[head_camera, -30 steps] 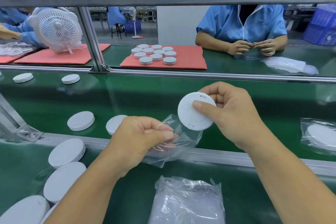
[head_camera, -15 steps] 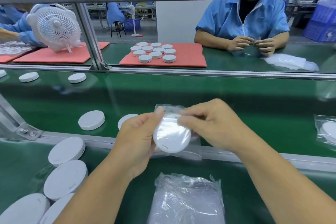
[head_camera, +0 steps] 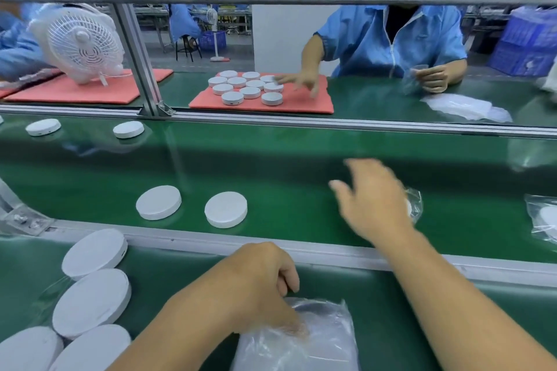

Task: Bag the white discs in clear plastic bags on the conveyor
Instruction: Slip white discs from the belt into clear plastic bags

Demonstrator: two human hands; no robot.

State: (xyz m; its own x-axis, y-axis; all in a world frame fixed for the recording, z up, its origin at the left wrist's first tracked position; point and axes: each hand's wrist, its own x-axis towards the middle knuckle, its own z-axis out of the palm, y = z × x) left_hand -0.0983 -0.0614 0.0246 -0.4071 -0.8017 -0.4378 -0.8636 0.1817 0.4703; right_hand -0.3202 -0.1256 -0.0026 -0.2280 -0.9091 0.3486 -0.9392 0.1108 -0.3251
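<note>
With right hand (head_camera: 373, 199) open and blurred over bagged disc (head_camera: 413, 205) at mid-right, left hand (head_camera: 265, 286) fingering bag stack (head_camera: 316, 337) at bottom centre: nearest bare disc (head_camera: 226, 209) up-left of left hand, closer to left.

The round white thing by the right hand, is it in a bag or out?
In. Crinkly clear plastic bag wraps the disc, mostly hidden behind the right hand.

Green conveyor belt (head_camera: 286, 166) lies bare mid-lane; two loose discs (head_camera: 158, 202) sit left, bagged discs (head_camera: 545, 217) right.
</note>
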